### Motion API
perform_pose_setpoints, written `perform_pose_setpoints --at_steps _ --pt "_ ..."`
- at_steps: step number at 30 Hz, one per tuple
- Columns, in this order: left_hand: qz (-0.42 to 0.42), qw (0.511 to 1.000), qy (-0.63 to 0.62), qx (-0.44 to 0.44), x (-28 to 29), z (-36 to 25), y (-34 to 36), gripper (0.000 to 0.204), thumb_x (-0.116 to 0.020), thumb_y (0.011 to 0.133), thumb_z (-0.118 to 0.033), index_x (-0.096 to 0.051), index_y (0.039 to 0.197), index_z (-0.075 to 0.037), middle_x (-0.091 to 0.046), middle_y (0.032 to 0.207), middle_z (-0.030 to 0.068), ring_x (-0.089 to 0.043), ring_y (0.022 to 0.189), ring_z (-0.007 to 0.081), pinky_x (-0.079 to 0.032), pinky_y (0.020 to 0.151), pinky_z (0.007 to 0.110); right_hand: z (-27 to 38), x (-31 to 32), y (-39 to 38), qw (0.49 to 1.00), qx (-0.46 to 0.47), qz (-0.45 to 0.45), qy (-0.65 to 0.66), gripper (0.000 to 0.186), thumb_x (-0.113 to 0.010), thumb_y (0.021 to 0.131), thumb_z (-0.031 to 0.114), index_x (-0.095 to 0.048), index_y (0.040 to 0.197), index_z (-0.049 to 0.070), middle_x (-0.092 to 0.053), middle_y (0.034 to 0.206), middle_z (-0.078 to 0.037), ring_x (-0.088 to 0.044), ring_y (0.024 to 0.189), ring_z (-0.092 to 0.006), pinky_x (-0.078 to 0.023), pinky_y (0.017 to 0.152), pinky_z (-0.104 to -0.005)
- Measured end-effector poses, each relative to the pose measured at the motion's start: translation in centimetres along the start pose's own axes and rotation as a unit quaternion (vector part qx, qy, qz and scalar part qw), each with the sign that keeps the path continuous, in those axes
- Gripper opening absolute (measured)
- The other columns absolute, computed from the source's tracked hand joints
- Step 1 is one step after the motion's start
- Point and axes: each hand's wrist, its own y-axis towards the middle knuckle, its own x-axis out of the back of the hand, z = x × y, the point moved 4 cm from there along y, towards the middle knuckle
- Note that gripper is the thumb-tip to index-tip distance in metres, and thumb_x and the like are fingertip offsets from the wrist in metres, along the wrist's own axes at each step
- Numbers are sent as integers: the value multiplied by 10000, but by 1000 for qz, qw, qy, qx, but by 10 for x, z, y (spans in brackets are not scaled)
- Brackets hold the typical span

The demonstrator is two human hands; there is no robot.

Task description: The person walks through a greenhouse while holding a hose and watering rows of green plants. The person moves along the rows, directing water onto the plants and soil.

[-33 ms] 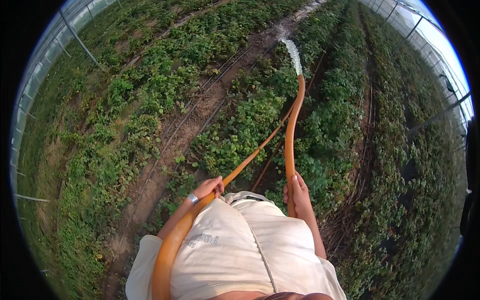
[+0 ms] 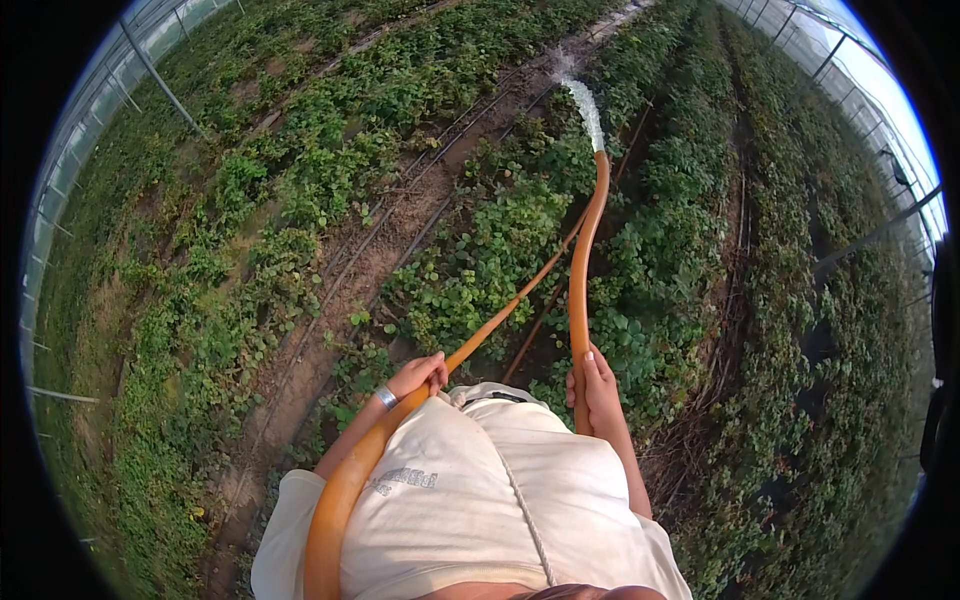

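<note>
An orange hose (image 2: 580, 290) runs forward from my right hand (image 2: 597, 392), its fingers wrapped around it at waist height. From its far, open end a stream of water (image 2: 588, 112) arcs out and splashes onto the soil between plant rows. My left hand (image 2: 420, 377), with a silver band at the wrist, is closed on another stretch of the same hose by my left hip. That stretch comes up along my left side over the pale shirt and slopes forward into the plants, passing behind the outlet stretch. Part of the hose near my body is out of sight.
Leafy green plants (image 2: 500, 235) grow in long rows on both sides. A bare soil path (image 2: 345, 290) with thin dark pipes (image 2: 425, 228) lies left of the hose. Metal posts (image 2: 158, 78) stand at the left, and a slanting pole (image 2: 880, 232) at the right.
The water stream and its splash have shifted shape slightly. Both hands and the hose stay where they were.
</note>
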Motion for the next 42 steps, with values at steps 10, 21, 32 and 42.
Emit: perform_pose_setpoints --at_steps 10,21,32,42 --pt "5 1000 -7 -3 -3 2 2 553 -341 1066 -450 -622 805 -51 -614 702 22 -581 533 105 -485 574 232 -25 9 6 999 -43 9 10 488 -454 1052 339 -391 1493 142 -562 700 -28 -525 543 -124 -468 503 -278" --pt "5 1000 14 -13 -4 3 4 566 -325 1069 -450 -617 796 -49 -611 694 24 -586 537 105 -492 573 234 -36 11 7 998 -47 28 21 475 -470 1047 335 -411 1473 134 -551 693 -35 -518 535 -130 -467 494 -280" --pt "-1 1000 16 -8 -7 0 0 578 -324 1067 -463 -620 795 -47 -595 657 15 -585 545 97 -488 585 224 1 17 -1 999 -37 -16 -12 463 -455 1050 326 -415 1480 158 -561 695 -39 -515 514 -134 -452 482 -283" --pt "-2 1000 12 -22 -5 1 -1 571 -338 1061 -477 -626 810 -53 -612 701 17 -591 552 96 -492 590 227 67 26 -7 996 52 -74 -23 438 -417 1061 312 -423 1473 163 -563 694 -35 -524 511 -119 -457 462 -272"
